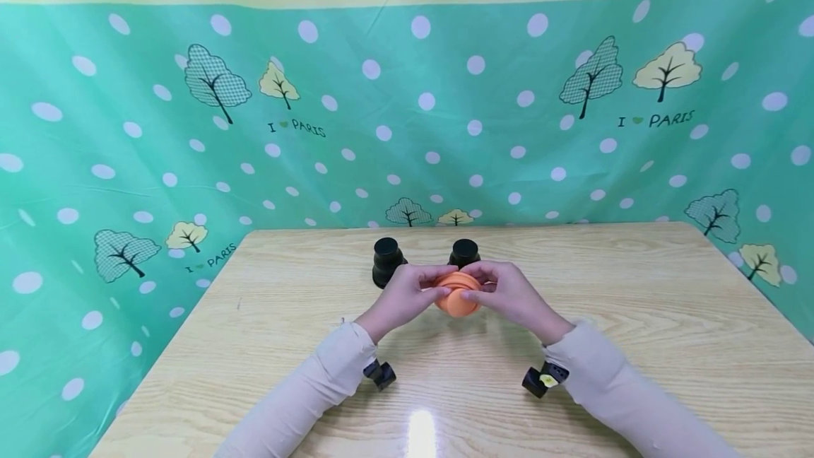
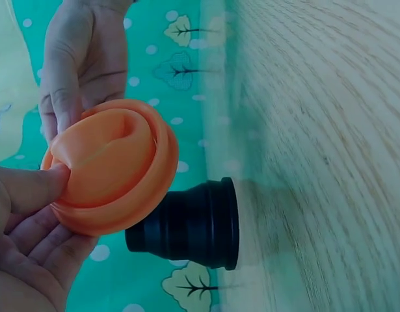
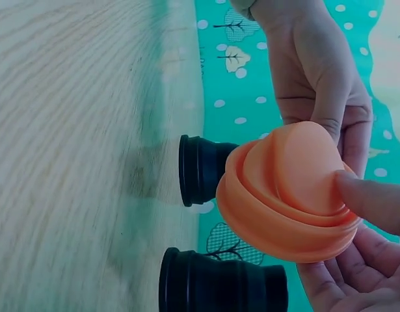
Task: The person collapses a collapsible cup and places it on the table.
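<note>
An orange collapsible cup (image 1: 459, 302), rubbery and mostly folded into rings, is held up above the table between both hands. My left hand (image 1: 407, 297) pinches its left side, thumb on the near face and fingers behind. The right hand (image 1: 511, 295) grips the opposite side the same way, its thumb pressing beside the round base. In the left wrist view, the base of the orange cup (image 2: 105, 153) sits tilted and dented inside the outer ring. The right wrist view shows the base of the orange cup (image 3: 310, 166) bulging out askew from the rings.
Two black stepped cups stand upside down on the wooden table (image 1: 305, 316), just beyond the hands: a left one (image 1: 386, 263) and a right one (image 1: 465, 251), partly hidden by the right hand. A green patterned curtain (image 1: 356, 119) hangs behind the table's far edge.
</note>
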`<action>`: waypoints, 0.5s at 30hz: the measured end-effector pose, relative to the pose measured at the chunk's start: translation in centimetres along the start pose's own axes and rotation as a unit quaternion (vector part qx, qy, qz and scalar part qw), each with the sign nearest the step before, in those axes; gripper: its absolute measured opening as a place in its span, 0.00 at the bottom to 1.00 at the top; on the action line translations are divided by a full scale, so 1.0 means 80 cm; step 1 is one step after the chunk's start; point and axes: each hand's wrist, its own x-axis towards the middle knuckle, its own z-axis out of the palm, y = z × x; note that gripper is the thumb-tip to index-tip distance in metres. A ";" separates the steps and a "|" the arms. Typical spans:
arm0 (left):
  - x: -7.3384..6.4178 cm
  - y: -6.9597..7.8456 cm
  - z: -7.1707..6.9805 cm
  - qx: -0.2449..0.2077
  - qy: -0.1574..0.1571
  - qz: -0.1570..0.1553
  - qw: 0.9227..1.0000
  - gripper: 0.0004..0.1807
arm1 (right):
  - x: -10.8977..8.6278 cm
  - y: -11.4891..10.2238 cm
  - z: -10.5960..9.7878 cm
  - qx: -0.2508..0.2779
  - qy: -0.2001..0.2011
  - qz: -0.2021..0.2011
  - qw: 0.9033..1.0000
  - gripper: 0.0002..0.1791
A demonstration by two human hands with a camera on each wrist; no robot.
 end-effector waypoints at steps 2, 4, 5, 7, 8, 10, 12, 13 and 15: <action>-0.002 0.011 -0.002 -0.001 0.001 -0.004 1.000 0.19 | 0.000 0.002 0.000 0.003 0.004 0.003 1.000 0.20; -0.005 0.023 -0.005 -0.003 0.001 -0.004 1.000 0.19 | -0.001 0.003 0.000 0.013 0.006 0.007 1.000 0.19; -0.007 0.029 -0.006 -0.002 0.001 -0.002 1.000 0.18 | -0.001 0.003 0.000 0.020 0.008 0.009 1.000 0.19; -0.009 0.037 -0.009 -0.001 -0.001 0.005 1.000 0.18 | -0.001 0.003 0.000 0.038 0.010 0.013 0.999 0.18; -0.010 0.039 -0.010 -0.001 -0.002 0.008 1.000 0.18 | -0.001 0.003 -0.001 0.045 0.011 0.014 0.999 0.18; -0.010 0.041 -0.011 -0.005 -0.005 0.015 1.000 0.18 | -0.001 0.003 -0.001 0.056 0.013 0.016 0.998 0.18; -0.009 0.039 -0.012 -0.016 -0.008 0.017 1.000 0.18 | -0.001 0.002 -0.002 0.063 0.017 0.020 0.998 0.16; -0.009 0.038 -0.013 -0.024 -0.010 0.018 1.000 0.18 | -0.001 0.003 -0.003 0.063 0.019 0.020 0.998 0.16; -0.008 0.034 -0.014 -0.041 -0.010 0.013 0.999 0.19 | -0.001 0.003 -0.005 0.065 0.027 0.023 0.997 0.16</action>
